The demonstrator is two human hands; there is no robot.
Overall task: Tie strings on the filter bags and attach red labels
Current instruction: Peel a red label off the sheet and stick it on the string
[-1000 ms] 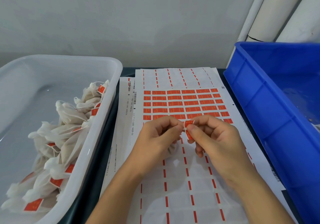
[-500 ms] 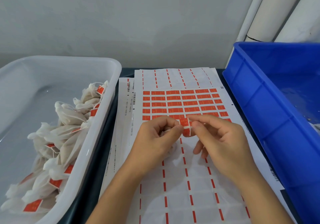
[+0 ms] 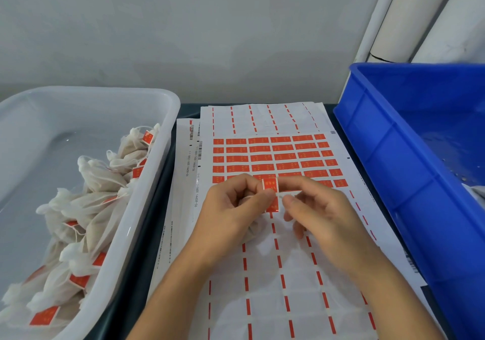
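Two bare hands held close together above a sheet of peel-off stickers (image 3: pixel 273 153). Between the fingertips, one red label (image 3: pixel 270 194), long axis running near-to-far, top end by the index fingers and bottom end hanging toward the wrists. Left hand (image 3: pixel 231 208) curled, thumb and index finger pinching the label's left edge, with a thin white string at the pinch and a filter bag (image 3: pixel 253 230) partly hidden under the palm. Right hand (image 3: pixel 315 208) just beside the label's right edge, index finger touching the top corner, thumb close below; actual grip impossible to tell. Left hand nearer, likely the anchor for folding the label shut. Off left, a white tub (image 3: pixel 168 140) of finished bags; off right, a blue crate (image 3: pixel 380 140).
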